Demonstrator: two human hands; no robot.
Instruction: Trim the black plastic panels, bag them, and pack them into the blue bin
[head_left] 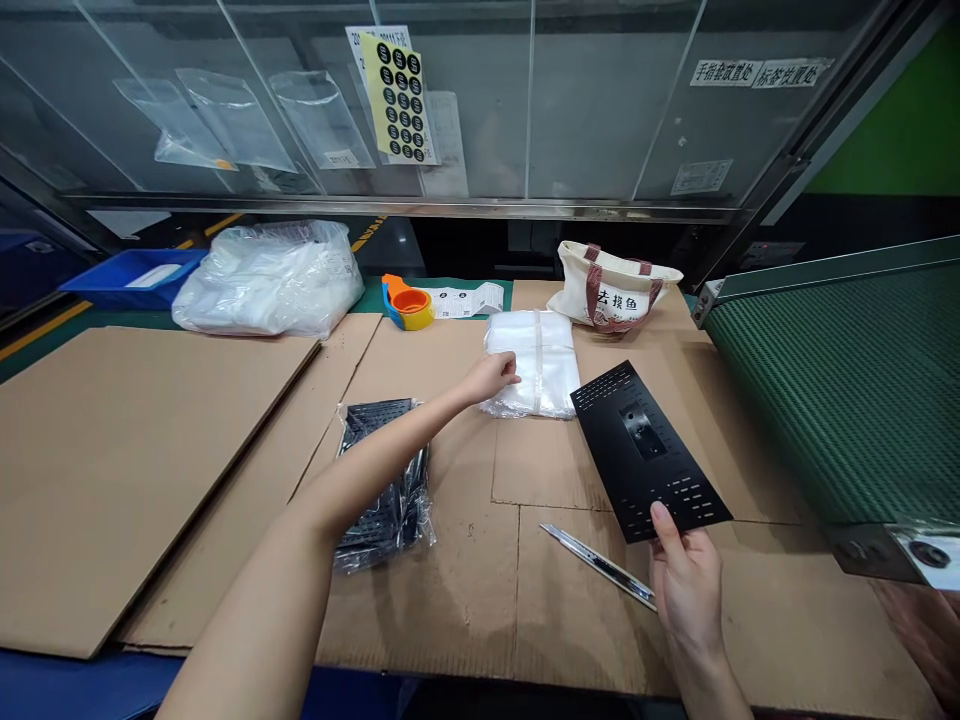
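My right hand [686,580] grips the lower end of a black perforated plate [637,440], thumb on top, and holds it tilted above the cardboard. My left hand [493,377] reaches across to a stack of clear plastic bags [544,350] bound with a band. Its fingers are closed at the stack's left part; whether they pinch a bag cannot be made out. Under my left forearm lie black plates in clear wrapping [382,490], partly hidden by the arm. A slim utility knife [600,566] rests on the cardboard just left of my right hand.
Large cardboard sheets [142,450] lie at the left. Along the back are a blue tray [135,280], a bulky plastic bag [270,280], an orange tape dispenser [407,303], printed labels [465,300] and a cloth bag [616,288]. A green conveyor belt [847,370] borders the right side.
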